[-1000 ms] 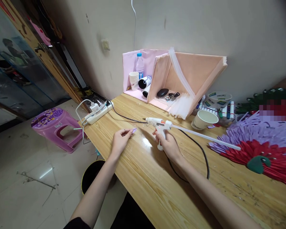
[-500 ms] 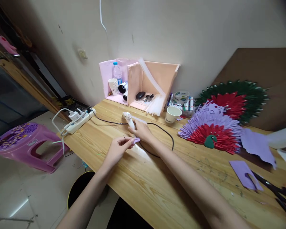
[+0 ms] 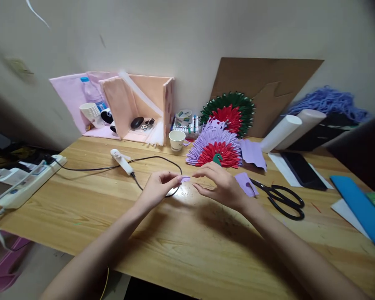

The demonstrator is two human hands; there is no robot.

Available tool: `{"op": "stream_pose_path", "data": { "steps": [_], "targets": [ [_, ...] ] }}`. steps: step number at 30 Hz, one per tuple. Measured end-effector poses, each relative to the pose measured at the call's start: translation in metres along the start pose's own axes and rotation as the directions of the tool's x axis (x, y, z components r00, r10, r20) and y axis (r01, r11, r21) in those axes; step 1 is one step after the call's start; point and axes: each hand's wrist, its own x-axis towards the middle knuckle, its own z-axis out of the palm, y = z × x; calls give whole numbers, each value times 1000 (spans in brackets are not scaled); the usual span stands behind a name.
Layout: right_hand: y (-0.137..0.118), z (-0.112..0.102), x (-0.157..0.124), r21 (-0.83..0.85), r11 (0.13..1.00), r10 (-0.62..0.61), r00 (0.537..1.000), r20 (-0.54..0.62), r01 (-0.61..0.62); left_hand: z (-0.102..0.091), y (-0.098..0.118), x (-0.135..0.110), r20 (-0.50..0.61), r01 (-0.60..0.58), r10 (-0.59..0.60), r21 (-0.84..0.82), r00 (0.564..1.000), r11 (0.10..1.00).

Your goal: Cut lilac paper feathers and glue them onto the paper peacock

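My left hand (image 3: 158,189) pinches a small purple paper piece (image 3: 185,178) above the wooden table (image 3: 81,208). My right hand (image 3: 220,185) hovers just right of that piece, fingers apart and reaching toward it, holding nothing. A white glue gun (image 3: 121,161) lies on the table to the left of my hands, its black cord (image 3: 156,160) looping under my left hand. A purple and red paper fan with a green bird shape (image 3: 217,151) lies just beyond my right hand.
Black scissors (image 3: 281,200) and purple paper scraps (image 3: 245,183) lie right of my right hand. A paper cup (image 3: 176,140), a pink box (image 3: 137,106), a power strip (image 3: 21,185), a dark phone (image 3: 301,170), paper rolls (image 3: 281,132) and blue sheet (image 3: 361,208) stand around.
My right hand has let go of the glue gun, which now lies on the table, and moved to the paper piece in my left hand. The view has swung right.
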Motion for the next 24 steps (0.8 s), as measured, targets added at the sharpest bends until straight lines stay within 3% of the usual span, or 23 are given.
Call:
{"op": "stream_pose_path", "data": {
  "steps": [7, 16, 24],
  "targets": [
    [16, -1, -11, -23, 999, 23, 999, 45, -22, 18, -16, 11, 49, 2, -2, -4, 999, 1000],
    [18, 12, -16, 1, 1000, 11, 995, 94, -11, 16, -32, 6, 62, -22, 17, 78, 998, 997],
    [21, 18, -20, 37, 999, -1, 998, 66, -2, 14, -30, 6, 99, -28, 17, 113, 995, 993]
  ]
}}
